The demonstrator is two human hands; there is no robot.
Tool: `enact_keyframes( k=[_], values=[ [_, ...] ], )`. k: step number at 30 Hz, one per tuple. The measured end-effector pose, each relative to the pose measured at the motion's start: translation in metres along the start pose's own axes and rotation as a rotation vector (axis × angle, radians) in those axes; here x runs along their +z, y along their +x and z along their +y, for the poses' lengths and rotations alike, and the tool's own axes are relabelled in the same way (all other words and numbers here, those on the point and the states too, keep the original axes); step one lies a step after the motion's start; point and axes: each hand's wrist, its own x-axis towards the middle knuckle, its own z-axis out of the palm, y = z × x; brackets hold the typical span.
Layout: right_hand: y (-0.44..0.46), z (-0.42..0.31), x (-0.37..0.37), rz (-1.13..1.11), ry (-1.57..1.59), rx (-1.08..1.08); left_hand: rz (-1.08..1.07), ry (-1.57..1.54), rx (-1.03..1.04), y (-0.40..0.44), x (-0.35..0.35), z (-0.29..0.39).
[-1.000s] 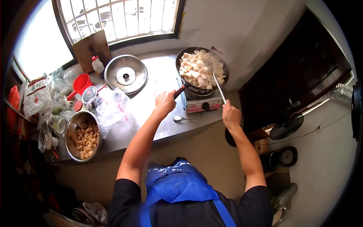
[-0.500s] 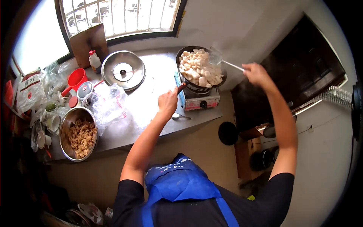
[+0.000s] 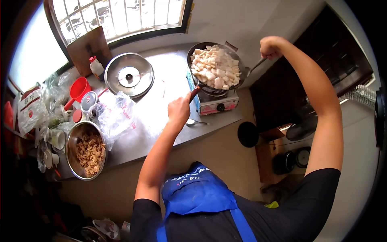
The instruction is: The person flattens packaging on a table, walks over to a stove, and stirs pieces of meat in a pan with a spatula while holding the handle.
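Note:
My left hand [image 3: 179, 109] is closed around the handle of a dark wok [image 3: 195, 47], which sits on a portable gas stove [image 3: 217, 105]. A heap of pale, whitish chunks of food [image 3: 214, 66] fills the wok. My right hand [image 3: 272, 47], raised beyond the wok's right side, grips the long handle of a metal spatula [image 3: 257, 65]. The spatula's working end is at the wok's right inner edge, partly hidden by the rim and the food.
Left on the metal counter [image 3: 161, 68] are a large pan lid [image 3: 112, 68], a red plastic ladle [image 3: 80, 88], a bottle [image 3: 96, 67], plastic bags [image 3: 117, 117] and a steel bowl [image 3: 72, 161] of brown food pieces. A cutting board [image 3: 90, 48] leans by the window.
My right hand has risen, and the spatula has swung from above the food to the wok's right edge. My left hand keeps hold of the wok handle. The view has shifted slightly.

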Motion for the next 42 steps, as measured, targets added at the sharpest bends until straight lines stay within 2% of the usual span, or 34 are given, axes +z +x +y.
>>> enact_keyframes(
  k=[5,7,11,16,17,23,36,38,42],
  values=[
    [0.050,0.060,0.078,0.186,0.335,-0.189,-0.042,-0.047,-0.016,0.004,-0.003,-0.002],
    [0.096,0.084,0.125,0.229,0.475,-0.343,-0.049,-0.050,0.000,0.004,-0.003,-0.004],
    [0.104,0.072,0.186,0.433,0.641,-0.357,-0.050,-0.011,0.026,0.007,-0.006,-0.004],
    [0.141,0.085,0.229,0.574,0.549,-0.547,-0.054,0.032,0.052,0.008,-0.006,-0.003],
    [0.134,0.079,0.234,0.568,0.537,-0.502,-0.060,0.042,0.046,0.009,-0.006,-0.003],
    [0.116,0.037,0.286,0.851,0.566,-0.559,-0.083,0.034,-0.016,0.009,-0.009,0.002],
    [0.033,0.038,0.275,0.948,0.076,-0.483,-0.055,-0.008,0.008,0.006,-0.010,0.001],
    [0.020,0.040,0.270,1.079,-0.048,-0.533,-0.049,-0.017,0.010,0.004,-0.009,0.001],
    [-0.012,0.041,0.249,1.102,-0.179,-0.529,-0.044,-0.020,0.017,0.004,-0.008,-0.002]
  ],
)
